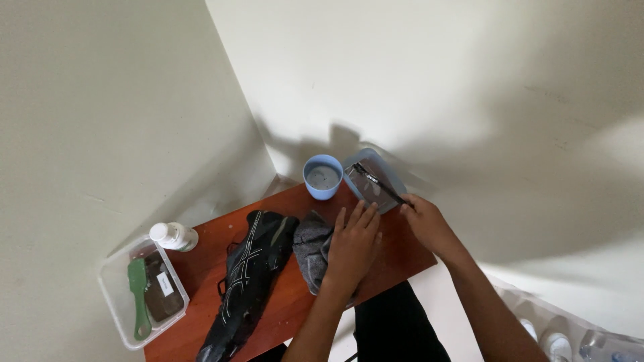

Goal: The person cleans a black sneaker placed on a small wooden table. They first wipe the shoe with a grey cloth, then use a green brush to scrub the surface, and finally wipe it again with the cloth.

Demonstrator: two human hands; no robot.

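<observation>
Head view shows our left hand (352,245) lying flat, fingers spread, on a grey cloth (312,245) on the counter (396,258). Our right hand (429,224) pinches a thin dark brush (379,184) over a light blue tub (376,179), far right. A blue cup (323,177) sits just left of the tub. A black shoe (251,281) lies left of the cloth. We think we are wetting the brush; next it needs a careful lift.
</observation>
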